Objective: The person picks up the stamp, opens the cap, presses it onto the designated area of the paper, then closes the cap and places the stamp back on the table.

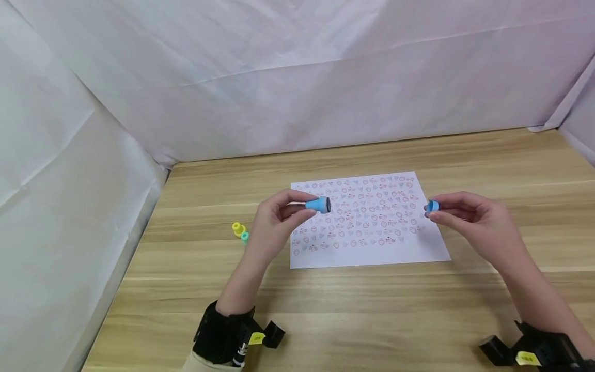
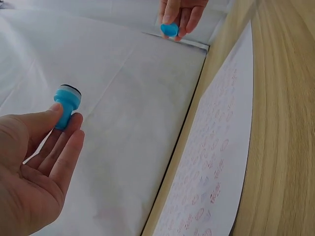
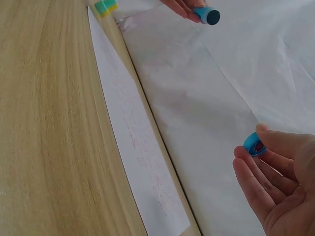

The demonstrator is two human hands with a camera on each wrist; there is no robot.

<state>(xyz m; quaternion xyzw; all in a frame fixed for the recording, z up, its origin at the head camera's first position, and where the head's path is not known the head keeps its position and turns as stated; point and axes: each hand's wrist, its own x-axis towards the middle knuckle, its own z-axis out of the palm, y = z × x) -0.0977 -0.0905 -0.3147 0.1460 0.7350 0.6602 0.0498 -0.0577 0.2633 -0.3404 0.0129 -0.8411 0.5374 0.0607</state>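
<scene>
Between thumb and fingers, my left hand (image 1: 274,219) pinches a blue stamp (image 1: 318,205) over the left part of the paper. The stamp's dark round face points right in the head view; in the left wrist view the same stamp (image 2: 67,105) has that face upward. My right hand (image 1: 479,222) pinches a small blue cap (image 1: 432,206) above the paper's right edge, its hollow side showing in the right wrist view (image 3: 255,144). Below both hands, the white paper (image 1: 367,256) carries rows of small red and bluish stamped prints, strawberries among them.
Left of the paper, near my left forearm, a yellow stamp (image 1: 238,229) and a green one (image 1: 245,237) stand close together on the wooden table (image 1: 372,310). White cloth (image 1: 279,93) hangs behind the table and along its left side.
</scene>
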